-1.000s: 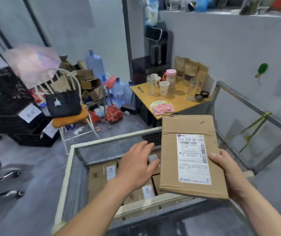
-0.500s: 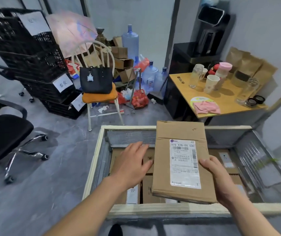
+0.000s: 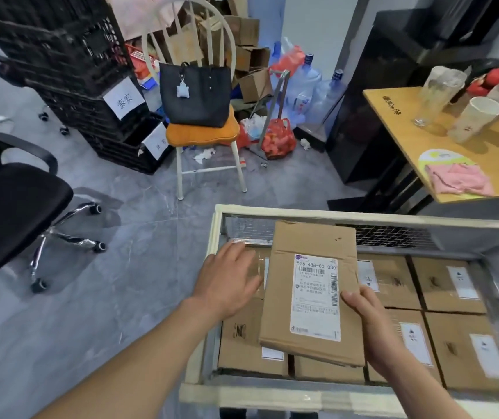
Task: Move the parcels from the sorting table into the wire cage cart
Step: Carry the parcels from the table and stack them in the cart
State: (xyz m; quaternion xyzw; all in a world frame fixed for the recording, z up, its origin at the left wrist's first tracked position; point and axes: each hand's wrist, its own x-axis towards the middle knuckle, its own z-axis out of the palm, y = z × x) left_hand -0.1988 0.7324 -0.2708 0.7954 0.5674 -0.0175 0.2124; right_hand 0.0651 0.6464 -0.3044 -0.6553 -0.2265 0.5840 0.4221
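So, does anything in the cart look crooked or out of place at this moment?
Yes. The flat parcel held by the right hand is tilted and turned against the tidy rows of boxes in the cart. Its top edge looks slightly torn. The left hand is open beside it.

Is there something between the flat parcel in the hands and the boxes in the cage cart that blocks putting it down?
Nothing visible: the flat parcel, held by the right hand, hangs over packed boxes inside the cart rim.
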